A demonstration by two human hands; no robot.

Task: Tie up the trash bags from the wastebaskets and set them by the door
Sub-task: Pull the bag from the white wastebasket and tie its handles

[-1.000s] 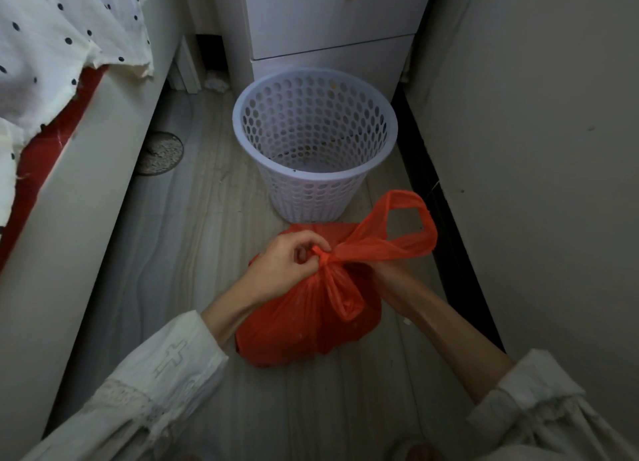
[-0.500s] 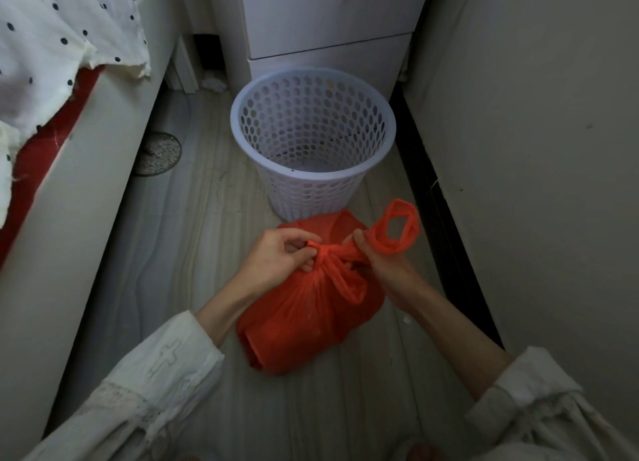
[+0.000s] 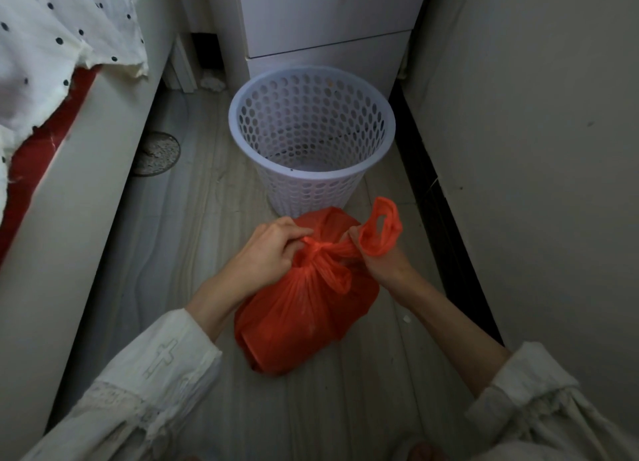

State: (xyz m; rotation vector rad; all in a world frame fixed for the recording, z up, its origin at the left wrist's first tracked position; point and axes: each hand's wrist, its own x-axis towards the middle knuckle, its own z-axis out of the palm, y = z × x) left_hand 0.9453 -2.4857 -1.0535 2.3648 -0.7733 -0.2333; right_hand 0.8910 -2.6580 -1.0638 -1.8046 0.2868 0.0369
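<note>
The right hand (image 3: 382,263) is partly hidden behind the loop of the orange trash bag (image 3: 304,319) that it pinches, so its fingertips cannot be made out. The near wall of the wastebasket (image 3: 311,132) hides part of its floor, and the bag covers the basket's foot. Behind the wastebasket, the white cabinet (image 3: 328,21) is cut off by the top edge. A small white clump (image 3: 212,82) left of the cabinet is too blurred to identify.

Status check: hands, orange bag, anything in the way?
Left hand and right hand both pinching handle loops at the knot. Orange bag on floor, out of the wastebasket. Nothing in the way.
</note>
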